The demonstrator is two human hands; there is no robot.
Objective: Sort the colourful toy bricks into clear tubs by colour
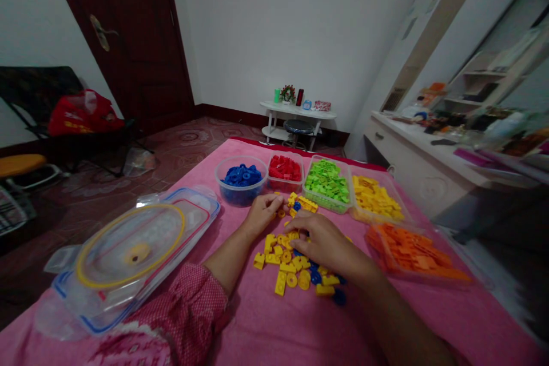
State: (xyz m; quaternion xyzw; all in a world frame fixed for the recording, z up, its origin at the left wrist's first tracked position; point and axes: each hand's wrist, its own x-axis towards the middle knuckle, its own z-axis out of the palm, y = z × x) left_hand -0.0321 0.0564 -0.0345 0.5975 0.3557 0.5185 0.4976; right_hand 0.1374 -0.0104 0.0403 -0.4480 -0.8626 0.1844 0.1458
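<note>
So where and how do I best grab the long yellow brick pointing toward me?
I'd pinch the long yellow brick across its long sides at the near end, coming from above on your side. It points toward you, that end free on the pink cloth, while a round yellow piece crowds its right.

No readable text; the yellow marks (71, 124) on the red bag (88, 111) at left are too blurred to make out
</note>
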